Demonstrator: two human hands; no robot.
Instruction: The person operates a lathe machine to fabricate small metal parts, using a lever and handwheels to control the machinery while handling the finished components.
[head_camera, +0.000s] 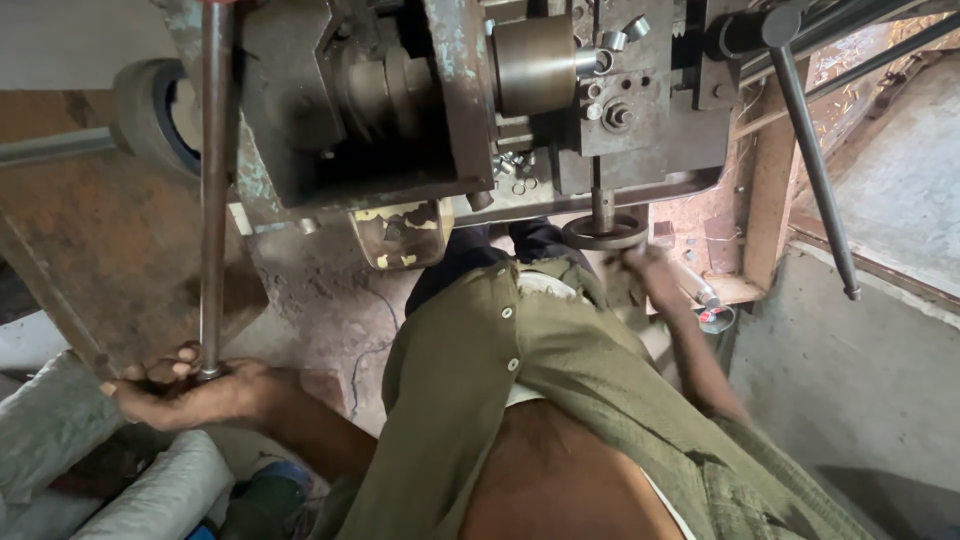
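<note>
My left hand (180, 388) is closed around the lower end of a long steel rod (212, 190) that runs up into a worn, oily metal machine (450, 100). My right hand (645, 268), blurred, sits just under a round handwheel (605, 232) on a short shaft below the machine's right side. Whether it grips anything is unclear. A small shiny cylinder (697, 288) lies right beside it. My olive shirt (520, 400) fills the lower middle.
A long lever (815, 170) slants down from the machine at the right. A wooden post (770, 190) and concrete slab (890, 190) stand right. A rusty plate (100, 230) and grey sacks (60, 430) lie left. A rubber wheel (145, 110) sits at the upper left.
</note>
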